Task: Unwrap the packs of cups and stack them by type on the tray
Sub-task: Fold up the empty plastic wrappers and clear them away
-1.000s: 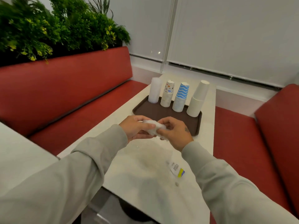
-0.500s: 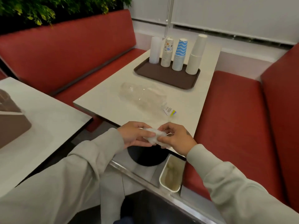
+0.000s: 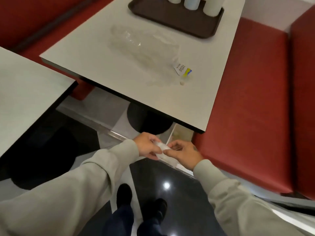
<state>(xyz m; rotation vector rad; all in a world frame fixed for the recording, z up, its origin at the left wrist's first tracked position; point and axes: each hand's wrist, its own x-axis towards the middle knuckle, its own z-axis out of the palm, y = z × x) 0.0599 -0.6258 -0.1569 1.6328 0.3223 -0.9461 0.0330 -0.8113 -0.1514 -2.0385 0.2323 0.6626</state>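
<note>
Off the table's (image 3: 85,62) near edge, over the floor, the left hand (image 3: 146,146) and right hand (image 3: 184,154) both pinch a scrunched clear wrapper (image 3: 162,149), seemingly feather-light, limp and slippery, best gripped at its bunched middle.

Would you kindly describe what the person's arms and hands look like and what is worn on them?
Both arms wear loose, pale grey long sleeves, the left sleeve and right sleeve alike, each ending in a plain cuff. The left hand and right hand are bare, without gloves. A small dark mark shows on the right hand near the wrist.
</note>
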